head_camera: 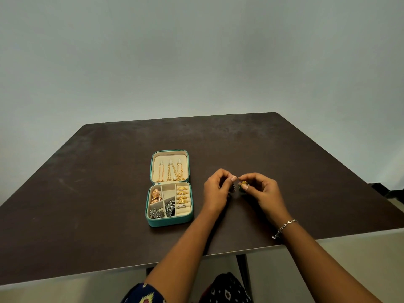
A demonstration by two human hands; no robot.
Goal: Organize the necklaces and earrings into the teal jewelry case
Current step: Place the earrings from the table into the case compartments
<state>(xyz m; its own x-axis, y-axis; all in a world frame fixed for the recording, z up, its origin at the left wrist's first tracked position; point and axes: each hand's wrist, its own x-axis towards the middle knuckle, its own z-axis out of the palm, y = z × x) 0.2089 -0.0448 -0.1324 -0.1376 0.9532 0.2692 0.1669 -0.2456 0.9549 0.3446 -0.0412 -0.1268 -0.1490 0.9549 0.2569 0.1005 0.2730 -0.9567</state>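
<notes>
The teal jewelry case (150, 212) lies open on the dark table, left of my hands. Gold necklaces (172, 172) hang from hooks in its lid. Its lower tray holds rose-gold earrings (155, 195), silver earrings (161, 212) and a column of gold rings (182, 194). To the right of the case, my left hand (216, 190) and my right hand (260, 190) meet just above the table. Both pinch a small gold and green earring (241, 185) between their fingertips. The part inside my left fingers is dark and mostly hidden.
The dark brown table (87, 193) stretches around the case, its near edge running below my forearms. A silver bracelet (286, 225) sits on my right wrist. A plain grey wall rises behind the table.
</notes>
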